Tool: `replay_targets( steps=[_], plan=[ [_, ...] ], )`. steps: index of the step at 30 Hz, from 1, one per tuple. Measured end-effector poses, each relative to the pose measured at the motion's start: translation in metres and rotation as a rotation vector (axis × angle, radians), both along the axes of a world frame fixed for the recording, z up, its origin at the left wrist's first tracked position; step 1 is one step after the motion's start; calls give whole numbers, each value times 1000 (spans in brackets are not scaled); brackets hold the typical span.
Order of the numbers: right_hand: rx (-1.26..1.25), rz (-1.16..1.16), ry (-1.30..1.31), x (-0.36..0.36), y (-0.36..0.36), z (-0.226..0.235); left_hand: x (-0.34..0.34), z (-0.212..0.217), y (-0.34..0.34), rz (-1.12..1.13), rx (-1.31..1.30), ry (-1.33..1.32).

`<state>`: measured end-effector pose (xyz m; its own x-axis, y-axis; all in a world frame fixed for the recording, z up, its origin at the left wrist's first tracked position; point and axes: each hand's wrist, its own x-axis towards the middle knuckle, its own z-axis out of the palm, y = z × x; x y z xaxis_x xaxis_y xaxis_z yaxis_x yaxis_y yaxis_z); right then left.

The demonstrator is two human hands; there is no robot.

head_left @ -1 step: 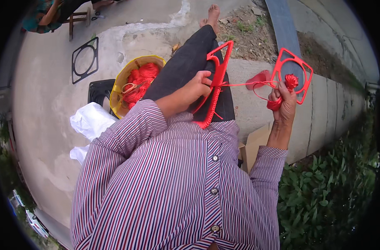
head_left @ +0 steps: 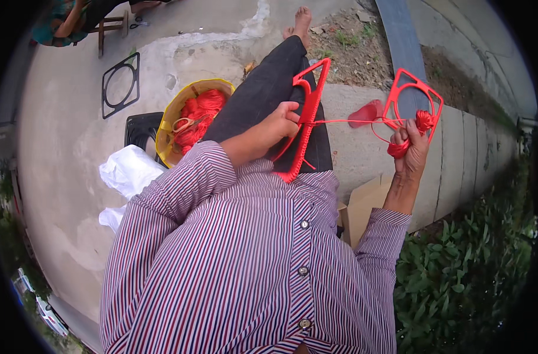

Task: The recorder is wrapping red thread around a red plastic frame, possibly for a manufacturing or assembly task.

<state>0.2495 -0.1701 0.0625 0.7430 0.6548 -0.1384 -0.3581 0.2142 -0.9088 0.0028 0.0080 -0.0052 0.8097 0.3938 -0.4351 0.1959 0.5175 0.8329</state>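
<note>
The left hand (head_left: 279, 123) is closed on the inner bar of a red plastic frame (head_left: 307, 112) that stands tilted along the person's lap, its lower end near the striped shirt (head_left: 245, 259). This grip seems meant to steady the frame so cord can be worked along its edge. From it, 1 thin red cord (head_left: 345, 122) runs taut across open air to the right hand (head_left: 411, 147), raised out to the side. That hand is clamped on a bunch of red cord (head_left: 398, 148) and on the lower corner of a second red frame (head_left: 413, 100), with a red tassel (head_left: 365, 112) hanging at the frame's left. Holding the 2 frames well apart appears to keep the cord tight.

Beyond the left hand, a yellow basket (head_left: 168, 118) sits on the concrete ground beside the outstretched leg in dark trousers (head_left: 260, 88); it holds red cord and scissors (head_left: 183, 124), within easy reach. White plastic bags (head_left: 130, 171) lie nearer the body. A cardboard piece (head_left: 363, 206) leans below the right arm. The concrete ledge (head_left: 457, 153) drops to green plants (head_left: 463, 265) on the right, leaving little room there; bare ground lies to the left.
</note>
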Motion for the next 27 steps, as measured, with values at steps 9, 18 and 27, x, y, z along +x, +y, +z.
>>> replay_targets(
  steps=[9,18,27],
  plan=[
    [-438,-237,-157,17,-62,-18,13,-17,2,-43,-294,1],
    [-338,524,-45,-95,43,-58,8,-12,-2,40,-524,-137],
    [-367,381,-24,-114,19,-43,7,-14,-4,-40,-549,-167]
  ],
)
